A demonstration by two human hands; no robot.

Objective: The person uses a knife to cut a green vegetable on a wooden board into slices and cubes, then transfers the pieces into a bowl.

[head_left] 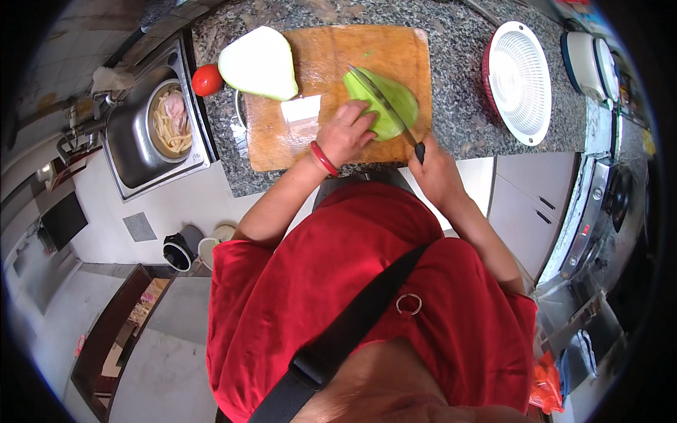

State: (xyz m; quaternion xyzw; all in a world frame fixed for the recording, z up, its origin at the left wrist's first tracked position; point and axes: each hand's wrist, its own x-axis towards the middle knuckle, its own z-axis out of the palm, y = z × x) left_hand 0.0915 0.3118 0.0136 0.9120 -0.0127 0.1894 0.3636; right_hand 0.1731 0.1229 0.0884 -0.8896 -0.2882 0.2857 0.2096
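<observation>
On the wooden cutting board (321,53) lies a light green gourd half (402,102), its skin side up. My left hand (343,132), a red bangle at the wrist, holds the gourd down with bent fingers near its left edge. The kitchen knife (381,98) rests slantwise across the gourd, its blade pointing away to the upper left. Around its black handle my right hand (436,173) is closed. Another pale gourd half (259,62), whitish on top with a green rim, overlaps the board's far left corner. Beside it sits a red tomato (206,80).
A white colander (520,83) with a red bowl around it stands at the right of the granite counter (458,77). At the left is a steel sink (127,144) with a bowl of pale strips and raw meat (173,113). A white lidded appliance (591,65) stands far right.
</observation>
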